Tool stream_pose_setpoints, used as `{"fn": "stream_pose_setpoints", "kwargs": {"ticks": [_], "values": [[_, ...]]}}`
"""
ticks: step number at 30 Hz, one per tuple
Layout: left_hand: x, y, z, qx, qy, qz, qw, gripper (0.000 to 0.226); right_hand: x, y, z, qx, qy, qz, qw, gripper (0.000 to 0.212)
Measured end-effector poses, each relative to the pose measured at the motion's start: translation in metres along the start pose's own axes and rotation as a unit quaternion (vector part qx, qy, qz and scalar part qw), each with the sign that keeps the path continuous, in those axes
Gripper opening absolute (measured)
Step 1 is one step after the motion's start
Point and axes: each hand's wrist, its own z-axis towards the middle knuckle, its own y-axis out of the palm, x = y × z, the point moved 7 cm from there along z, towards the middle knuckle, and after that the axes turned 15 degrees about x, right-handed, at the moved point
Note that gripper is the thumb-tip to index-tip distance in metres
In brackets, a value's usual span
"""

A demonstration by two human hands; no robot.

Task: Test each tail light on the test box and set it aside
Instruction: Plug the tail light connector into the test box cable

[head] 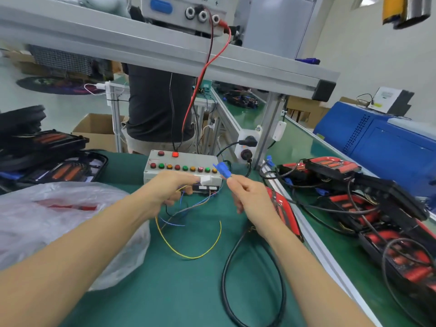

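Note:
The grey test box (165, 172) with a row of coloured buttons stands on the green mat, one red button at its top lit. My left hand (168, 191) pinches the box's white connector (207, 180) with thin coloured wires trailing below. My right hand (250, 197) pinches a blue plug (223, 168) a short gap to the right of the white connector. The plug's black cable (238, 263) loops down across the mat. A red tail light (286, 208) lies under my right wrist, partly hidden.
A pile of red and black tail lights (377, 208) with tangled cables fills the right conveyor. More tail lights in black trays (59, 159) sit at left. A clear plastic bag (59, 220) lies front left. A person stands behind the bench. A blue machine (377, 140) is at right.

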Motion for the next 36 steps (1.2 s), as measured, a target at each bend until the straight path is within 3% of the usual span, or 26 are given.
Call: {"fn": "stream_pose_setpoints", "kwargs": {"ticks": [7,15,22,28,33,36], "values": [[-0.004,-0.008,-0.007,0.015,0.048,0.009,0.999,0.009,0.004,0.013,-0.011,-0.065,0.018,-0.001,0.998,0.027],[0.001,-0.019,-0.008,0.056,0.086,-0.021,0.995,0.008,0.000,0.016,-0.012,-0.060,-0.020,-0.016,0.998,0.027],[0.013,-0.016,-0.016,0.038,0.154,-0.038,0.987,0.013,0.001,0.024,-0.017,-0.100,-0.030,-0.073,0.992,0.042],[0.012,-0.014,-0.014,0.011,0.204,0.020,0.979,0.024,-0.001,0.031,-0.021,-0.106,-0.023,-0.068,0.992,0.037],[0.008,-0.012,-0.010,-0.014,0.192,0.026,0.981,0.027,-0.001,0.037,-0.020,-0.088,-0.009,-0.051,0.995,0.041],[0.010,-0.012,-0.015,0.024,0.201,0.084,0.976,0.015,0.007,0.041,-0.019,-0.072,0.019,-0.045,0.996,0.043]]}}
